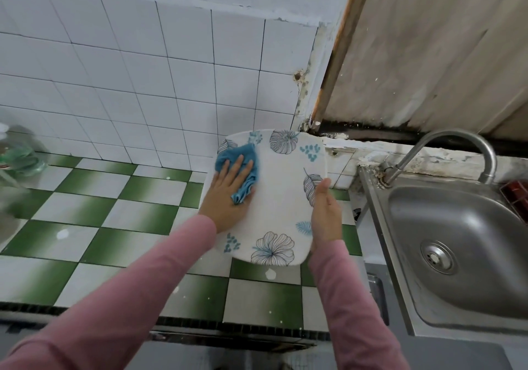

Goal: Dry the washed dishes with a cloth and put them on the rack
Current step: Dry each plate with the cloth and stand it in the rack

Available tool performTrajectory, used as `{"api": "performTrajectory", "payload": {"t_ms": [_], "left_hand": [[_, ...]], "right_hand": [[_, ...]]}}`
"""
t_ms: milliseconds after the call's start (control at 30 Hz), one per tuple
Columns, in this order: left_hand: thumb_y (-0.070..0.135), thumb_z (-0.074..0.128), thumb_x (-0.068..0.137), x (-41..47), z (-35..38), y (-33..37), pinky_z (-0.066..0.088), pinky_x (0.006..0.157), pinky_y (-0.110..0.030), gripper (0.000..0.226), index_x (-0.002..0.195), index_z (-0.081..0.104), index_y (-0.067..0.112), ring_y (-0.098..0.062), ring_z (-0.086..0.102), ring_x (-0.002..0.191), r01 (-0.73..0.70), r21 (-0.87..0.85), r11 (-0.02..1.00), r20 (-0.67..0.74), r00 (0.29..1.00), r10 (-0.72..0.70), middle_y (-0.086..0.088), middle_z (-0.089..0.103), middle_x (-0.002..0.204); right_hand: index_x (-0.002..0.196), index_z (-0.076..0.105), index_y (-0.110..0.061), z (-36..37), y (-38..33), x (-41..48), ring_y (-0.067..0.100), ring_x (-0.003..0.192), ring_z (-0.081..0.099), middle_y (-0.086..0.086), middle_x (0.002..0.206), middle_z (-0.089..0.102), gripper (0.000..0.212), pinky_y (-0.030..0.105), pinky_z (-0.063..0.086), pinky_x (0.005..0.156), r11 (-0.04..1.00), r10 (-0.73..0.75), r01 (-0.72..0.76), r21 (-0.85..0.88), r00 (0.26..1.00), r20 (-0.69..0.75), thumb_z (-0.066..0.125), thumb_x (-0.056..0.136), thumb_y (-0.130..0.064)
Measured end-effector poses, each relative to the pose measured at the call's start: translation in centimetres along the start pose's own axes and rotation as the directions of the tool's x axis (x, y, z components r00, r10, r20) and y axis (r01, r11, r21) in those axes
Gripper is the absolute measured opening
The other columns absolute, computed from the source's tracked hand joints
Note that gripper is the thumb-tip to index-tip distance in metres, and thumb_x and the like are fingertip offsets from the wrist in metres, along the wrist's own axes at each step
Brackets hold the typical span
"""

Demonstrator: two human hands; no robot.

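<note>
The plate (274,198) is held above the tabletop (114,212), left of the sink (457,241). The left hand (228,195) presses the cloth (251,178) flat on its face, fingers straight and slightly spread. The right hand (325,215) grips its right edge, fingers hidden behind. Drying seems midway; racking remains, and no rack shows.

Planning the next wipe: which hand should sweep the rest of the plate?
Left. The left hand presses the blue cloth on the leaf-print plate; the right hand grips its right edge, steadying it.
</note>
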State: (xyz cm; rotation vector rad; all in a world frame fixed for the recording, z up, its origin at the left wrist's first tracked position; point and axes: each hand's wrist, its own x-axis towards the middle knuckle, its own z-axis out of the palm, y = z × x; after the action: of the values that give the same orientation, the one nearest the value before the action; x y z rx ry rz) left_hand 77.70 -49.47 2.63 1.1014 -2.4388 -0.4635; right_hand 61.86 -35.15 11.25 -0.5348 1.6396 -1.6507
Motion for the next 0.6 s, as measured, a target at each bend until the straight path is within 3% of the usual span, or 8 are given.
{"api": "performTrajectory", "payload": {"t_ms": [133, 233, 333, 467, 600], "left_hand": [[0.063, 0.02, 0.091, -3.2, 1.3, 1.1, -0.004, 0.123, -0.046, 0.069, 0.151, -0.002, 0.036, -0.017, -0.022, 0.148, -0.013, -0.167, 0.986, 0.143, 0.989, 0.037, 0.013, -0.011, 0.161], [0.059, 0.035, 0.098, -5.1, 1.5, 3.8, -0.006, 0.123, -0.043, 0.065, 0.148, -0.001, 0.038, -0.016, -0.024, 0.147, -0.01, -0.271, 0.962, 0.26, 0.962, 0.083, 0.015, -0.014, 0.159], [0.038, 0.038, 0.101, -6.6, 1.2, 6.8, -0.013, 0.12, -0.026, 0.059, 0.149, 0.005, 0.031, 0.0, -0.026, 0.143, -0.15, -0.367, 0.918, 0.233, 0.941, 0.247, 0.014, -0.007, 0.158], [0.045, 0.035, 0.101, -6.8, 1.3, 7.2, -0.011, 0.121, -0.028, 0.062, 0.153, 0.003, 0.032, -0.015, -0.019, 0.149, -0.204, -0.419, 0.885, 0.245, 0.913, 0.326, 0.013, -0.006, 0.163], [0.053, 0.033, 0.099, -5.8, 0.9, 4.6, -0.012, 0.12, -0.031, 0.065, 0.152, 0.0, 0.038, -0.012, -0.025, 0.148, -0.159, -0.339, 0.927, 0.191, 0.953, 0.233, 0.015, -0.014, 0.162]], "right_hand": [[0.121, 0.06, -0.024, 0.8, -0.3, 0.3, 0.0, 0.083, 0.055, -0.012, 0.1, 0.06, 0.039, 0.015, 0.044, 0.081, 0.999, -0.018, 0.022, 0.04, 0.995, -0.102, 0.035, 0.103, -0.049], [0.109, 0.058, -0.028, 1.3, -0.5, 0.6, -0.01, 0.072, 0.058, -0.016, 0.094, 0.064, 0.029, 0.007, 0.048, 0.062, 0.998, -0.034, 0.041, 0.042, 0.988, -0.148, 0.037, 0.104, -0.048], [0.107, 0.062, -0.026, 1.6, -0.7, 0.5, 0.009, 0.094, 0.067, -0.012, 0.097, 0.068, 0.035, 0.017, 0.052, 0.077, 0.999, -0.024, 0.028, 0.021, 0.984, -0.179, 0.038, 0.103, -0.051], [0.086, 0.062, -0.027, 2.0, -0.6, -0.1, -0.002, 0.073, 0.063, -0.016, 0.08, 0.065, 0.036, 0.006, 0.046, 0.055, 0.998, -0.011, 0.021, 0.056, 0.984, -0.177, 0.04, 0.102, -0.051], [0.098, 0.067, -0.024, 2.6, 0.3, -1.2, 0.023, 0.095, 0.071, 0.001, 0.098, 0.074, 0.04, 0.033, 0.058, 0.082, 0.999, 0.019, -0.012, 0.041, 0.983, -0.18, 0.045, 0.097, -0.057]]}}
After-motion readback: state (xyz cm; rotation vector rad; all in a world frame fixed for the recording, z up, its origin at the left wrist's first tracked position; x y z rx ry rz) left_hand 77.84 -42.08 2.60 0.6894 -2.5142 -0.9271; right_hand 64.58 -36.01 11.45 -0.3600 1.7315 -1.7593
